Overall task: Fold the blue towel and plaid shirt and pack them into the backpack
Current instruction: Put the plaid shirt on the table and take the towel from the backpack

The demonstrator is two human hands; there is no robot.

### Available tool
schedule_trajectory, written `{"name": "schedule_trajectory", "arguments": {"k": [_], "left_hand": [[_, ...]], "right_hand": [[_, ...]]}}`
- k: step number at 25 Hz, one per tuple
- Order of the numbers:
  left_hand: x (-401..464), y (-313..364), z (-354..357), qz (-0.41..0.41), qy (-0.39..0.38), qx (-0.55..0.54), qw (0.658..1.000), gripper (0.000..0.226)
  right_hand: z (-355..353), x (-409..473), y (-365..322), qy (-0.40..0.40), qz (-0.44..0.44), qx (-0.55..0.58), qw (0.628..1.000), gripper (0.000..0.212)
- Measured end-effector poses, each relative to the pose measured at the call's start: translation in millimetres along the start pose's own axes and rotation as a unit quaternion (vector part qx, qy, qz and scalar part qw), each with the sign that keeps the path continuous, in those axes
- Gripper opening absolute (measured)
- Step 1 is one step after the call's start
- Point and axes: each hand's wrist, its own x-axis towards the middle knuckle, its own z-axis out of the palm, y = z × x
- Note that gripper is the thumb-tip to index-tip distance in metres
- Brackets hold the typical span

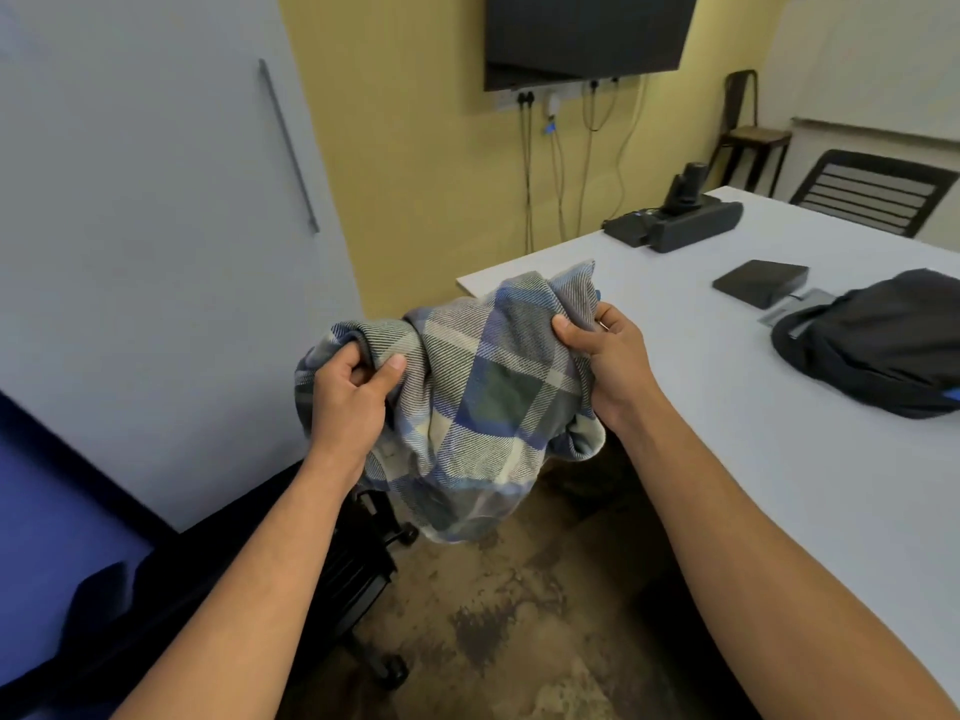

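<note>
Crumpled blue, white and grey plaid shirt [467, 402] of woven cloth at centre frame, held up in the air above a mottled brown floor [519, 615], off the near left corner of a pale grey worktop [753, 407]. Left hand [353, 392] at left of centre, fingers curled into a bunched fold, thumb pressed on top of the fabric. Right hand [602, 356] just right of centre, gripping the shirt's upper right edge, thumb in front and fingers behind. Lower part of the shirt hanging loose below both hands.

Dark soft fabric backpack [878, 345] at the right edge, lying on the worktop, well apart from the shirt. Flat black box [761, 283] just beyond it, touching a grey slab. Black device with an upright camera-like part [680, 215] at the worktop's far end. Dark wall screen [587, 33] at top centre, cables hanging beneath. Black rolling chair [363, 579] at lower left. No readable writing or brand anywhere.
</note>
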Motion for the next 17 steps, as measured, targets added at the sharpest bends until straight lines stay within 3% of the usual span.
{"name": "schedule_trajectory", "arguments": {"k": [9,17], "left_hand": [[37.4,-28.4,148.8,-0.02,-0.067,-0.014,0.997,0.019],[63.3,-38.1,237.5,-0.036,-0.121,-0.007,0.992,0.017]], "right_hand": [[-124.8,47.8,-41.2,0.079,-0.02,-0.004,0.997,0.027],[-194.0,80.6,-67.0,0.134,-0.038,0.005,0.99,0.031]]}}
